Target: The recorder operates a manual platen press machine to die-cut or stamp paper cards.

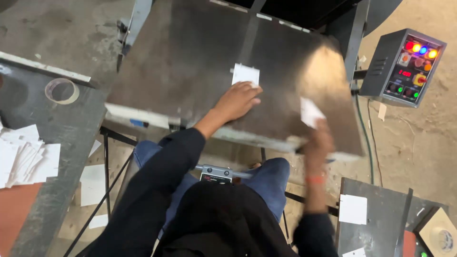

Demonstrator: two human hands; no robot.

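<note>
Largest: a grey steel machine plate (190,62), tilted across the view, with my legs in blue jeans beneath its near edge. At right, beside the plate, a grey control box (402,66) with red, yellow and blue lamps along its top, a red digit display, and green and red buttons below. At left, a dark bench (57,157) carrying a loose stack of white cards (26,154) and, farther back, a ring of pale tape (62,90). At lower right, a second dark surface (381,214) bears a white rectangular label (352,209).

My left hand (236,101) lies flat on the plate, fingers spread, its fingertips touching the near edge of a small white card (245,74) that rests flat near the plate's centre. My right hand (318,143), blurred, is raised over the plate's near right corner and pinches a second white card (310,112) at its lower edge; this card stands clear of the plate. The two hands are well apart.
</note>
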